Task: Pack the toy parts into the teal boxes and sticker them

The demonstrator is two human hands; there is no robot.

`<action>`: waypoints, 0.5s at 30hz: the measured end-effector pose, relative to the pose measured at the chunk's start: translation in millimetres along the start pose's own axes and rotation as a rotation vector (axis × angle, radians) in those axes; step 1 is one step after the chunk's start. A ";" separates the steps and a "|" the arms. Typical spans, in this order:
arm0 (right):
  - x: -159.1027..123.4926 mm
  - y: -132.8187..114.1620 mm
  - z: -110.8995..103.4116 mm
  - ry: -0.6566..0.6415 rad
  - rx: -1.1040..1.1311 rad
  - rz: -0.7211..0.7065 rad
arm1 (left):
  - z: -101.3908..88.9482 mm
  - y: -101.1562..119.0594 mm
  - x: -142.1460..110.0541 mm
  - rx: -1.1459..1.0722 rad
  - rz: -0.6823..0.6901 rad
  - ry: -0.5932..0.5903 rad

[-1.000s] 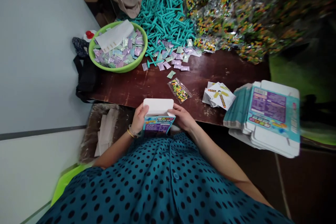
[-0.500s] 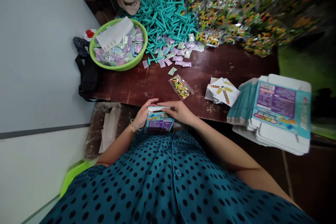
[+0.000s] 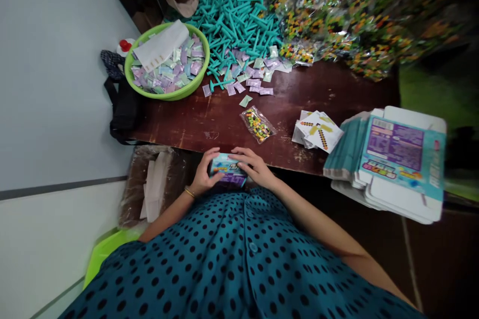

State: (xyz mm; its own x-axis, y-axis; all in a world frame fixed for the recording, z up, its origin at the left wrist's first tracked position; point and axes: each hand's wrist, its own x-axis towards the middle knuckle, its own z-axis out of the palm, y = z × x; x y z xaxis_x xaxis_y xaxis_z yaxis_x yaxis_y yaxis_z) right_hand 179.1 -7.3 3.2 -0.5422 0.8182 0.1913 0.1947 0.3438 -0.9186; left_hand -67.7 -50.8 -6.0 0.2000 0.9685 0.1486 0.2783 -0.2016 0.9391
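Between my hands, at the table's front edge, is a small blue and purple printed cardboard box. Its top flap is folded down over the opening. My left hand grips the box's left side, thumb across the front. My right hand holds the right side, with fingers over the top edge and thumb on the front. Just beyond the box lies a clear packet of colourful beads. To the right sits a pile of white cards with a pickaxe picture.
Flattened boxes are stacked at the table's right edge. A green basin of small sachets stands at the left, beside a heap of teal T-shaped plastic pieces. Bagged beads cover the back right. Below left is a plastic-lined carton.
The box's top, open with its white flap up before, is now shut. My left thumb has come round to the front, and my right fingers have shifted along the top.
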 end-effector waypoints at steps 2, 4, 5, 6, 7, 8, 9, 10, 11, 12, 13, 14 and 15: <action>5.0 -4.1 3.3 0.115 0.029 0.048 | -0.3 -0.9 -6.9 0.000 -0.130 -0.003; 10.6 -12.0 -4.5 0.200 -0.015 0.073 | -18.8 12.7 -5.8 0.069 -0.216 0.031; 12.1 -16.3 -12.9 0.251 -0.068 0.076 | -35.3 25.0 -1.6 0.161 -0.226 0.083; 12.1 -19.9 -23.6 0.310 -0.137 0.079 | -54.8 39.5 5.0 0.301 -0.217 0.170; 10.4 -22.2 -35.9 0.373 -0.218 0.084 | -75.3 54.6 13.4 0.488 -0.199 0.293; 7.3 -22.9 -48.9 0.436 -0.302 0.099 | -94.1 68.2 23.2 0.689 -0.179 0.376; 3.1 -21.9 -61.5 0.499 -0.388 0.128 | -108.9 78.4 33.4 0.868 -0.184 0.387; -1.8 -19.5 -73.0 0.551 -0.471 0.167 | -117.9 83.9 43.6 1.020 -0.210 0.366; -7.0 -16.3 -83.1 0.591 -0.547 0.211 | -120.3 83.6 53.4 1.141 -0.245 0.316; -12.2 -13.0 -91.5 0.617 -0.611 0.251 | -116.4 77.5 62.6 1.224 -0.288 0.249; -17.4 -10.3 -98.8 0.629 -0.662 0.283 | -107.4 66.4 71.3 1.275 -0.323 0.181; -22.9 -8.8 -105.7 0.634 -0.704 0.303 | -95.2 51.5 79.7 1.303 -0.344 0.127; -29.3 -8.5 -113.0 0.634 -0.740 0.312 | -81.8 34.9 87.9 1.316 -0.347 0.087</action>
State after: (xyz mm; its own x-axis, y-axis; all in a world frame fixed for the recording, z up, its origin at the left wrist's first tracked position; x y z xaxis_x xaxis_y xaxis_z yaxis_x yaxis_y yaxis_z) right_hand 285.6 17.9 44.4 0.1097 0.9394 0.3249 0.8253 0.0961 -0.5564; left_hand -117.3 39.3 65.2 -0.1086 0.9936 0.0320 0.9927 0.1101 -0.0487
